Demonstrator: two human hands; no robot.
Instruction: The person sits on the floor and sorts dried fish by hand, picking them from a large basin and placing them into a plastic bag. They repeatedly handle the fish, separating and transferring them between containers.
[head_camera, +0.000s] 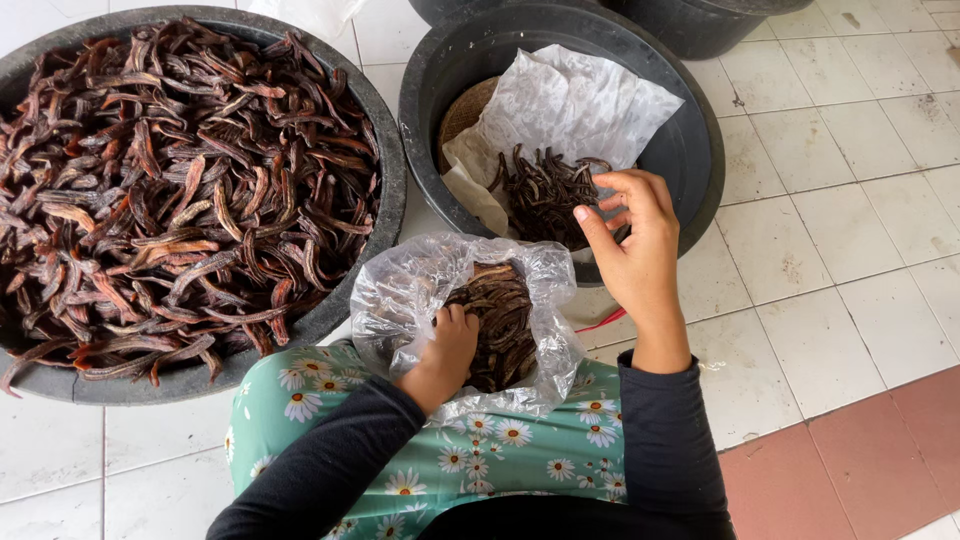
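So the left hand (447, 350) is tucked inside a clear plastic bag (400, 300) of dried pods (500, 315), its grip hidden, while the right hand (632, 240) hovers half-curled, holding nothing, over the black tub (690, 150).

A large round dark basin (385, 215) heaped with brown dried pods (180, 180) sits at nine o'clock on white floor tiles (850, 230).
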